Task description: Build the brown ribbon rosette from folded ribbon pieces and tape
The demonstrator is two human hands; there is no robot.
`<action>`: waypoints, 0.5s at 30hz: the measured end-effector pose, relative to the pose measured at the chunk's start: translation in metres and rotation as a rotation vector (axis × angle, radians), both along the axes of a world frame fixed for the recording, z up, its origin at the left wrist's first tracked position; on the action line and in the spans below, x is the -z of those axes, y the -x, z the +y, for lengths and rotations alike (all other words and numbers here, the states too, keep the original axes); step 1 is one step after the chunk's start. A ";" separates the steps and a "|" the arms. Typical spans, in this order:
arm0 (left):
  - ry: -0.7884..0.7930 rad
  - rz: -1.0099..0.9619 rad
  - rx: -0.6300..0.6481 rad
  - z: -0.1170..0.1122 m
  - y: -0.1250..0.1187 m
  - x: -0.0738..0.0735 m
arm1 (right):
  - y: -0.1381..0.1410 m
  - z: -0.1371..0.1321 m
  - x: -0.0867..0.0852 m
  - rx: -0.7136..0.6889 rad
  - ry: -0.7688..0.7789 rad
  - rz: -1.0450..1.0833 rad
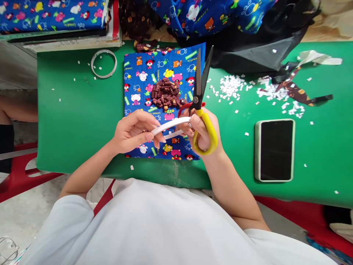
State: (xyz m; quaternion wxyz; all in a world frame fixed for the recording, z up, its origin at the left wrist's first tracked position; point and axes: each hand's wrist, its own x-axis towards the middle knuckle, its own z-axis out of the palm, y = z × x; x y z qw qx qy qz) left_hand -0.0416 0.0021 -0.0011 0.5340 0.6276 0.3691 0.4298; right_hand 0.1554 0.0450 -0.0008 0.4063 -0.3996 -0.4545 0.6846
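My left hand (135, 131) is closed on one end of a looped white strip (171, 125), pinched between thumb and fingers. At the loop's other side, my right hand (207, 129) grips a pair of scissors (205, 138) with a yellow handle, its thumb and fingers also on the strip. The black blades point away from me and stand slightly apart. Beneath both hands lies a folded blue cloth (135, 88) printed with cartoon animals. A pile of small cut brown pieces (167, 92) rests on it, just beyond the strip.
A white ring (114, 70) lies on the green table (68, 125). White snippets (231, 86) and brown scraps (299, 94) are scattered at right, near a phone (275, 151). Black fabric (245, 51) and stacked printed cloth (52, 14) line the back. Another person's arm (20, 108) shows at far left.
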 end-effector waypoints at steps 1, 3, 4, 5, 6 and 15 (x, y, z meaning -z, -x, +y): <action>-0.001 0.000 0.003 0.001 0.000 0.000 | 0.000 0.000 0.000 0.008 0.000 -0.011; -0.011 -0.013 0.017 0.002 0.001 0.000 | -0.001 0.001 0.000 0.029 0.003 -0.019; -0.015 -0.022 0.025 0.002 0.001 0.000 | -0.001 0.001 0.000 0.039 0.003 -0.021; -0.017 -0.029 0.031 0.002 0.001 0.001 | -0.001 0.001 0.000 0.047 0.001 -0.023; -0.017 -0.034 0.032 0.002 0.001 0.001 | -0.002 0.001 0.000 0.054 -0.001 -0.028; 0.097 -0.018 0.058 0.005 0.003 0.000 | -0.004 0.003 -0.001 0.097 -0.042 -0.111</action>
